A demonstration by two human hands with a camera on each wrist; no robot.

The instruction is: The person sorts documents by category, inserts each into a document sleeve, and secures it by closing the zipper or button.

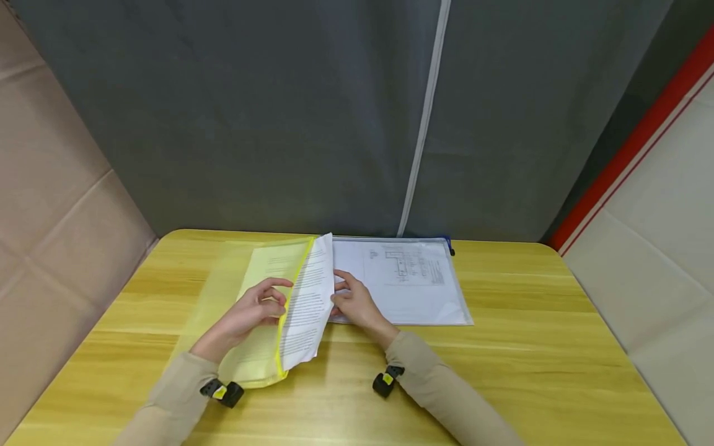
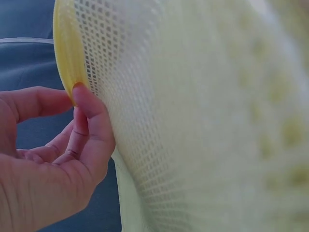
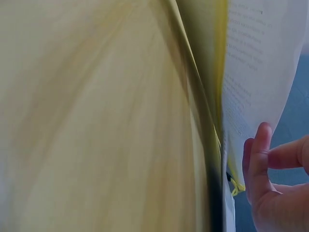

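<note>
Printed white sheets are roughly half seated in the yellow mesh zip pouch at table centre, 9 o'clock of the clear document pouch; pouch edge is pinched by left hand, sheets by right hand; zipper unclosed.

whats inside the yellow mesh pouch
Printed paper sheets stick out of the yellow mesh pouch at its open edge. How far they reach inside, and anything beneath them, is hidden by the pouch.
</note>
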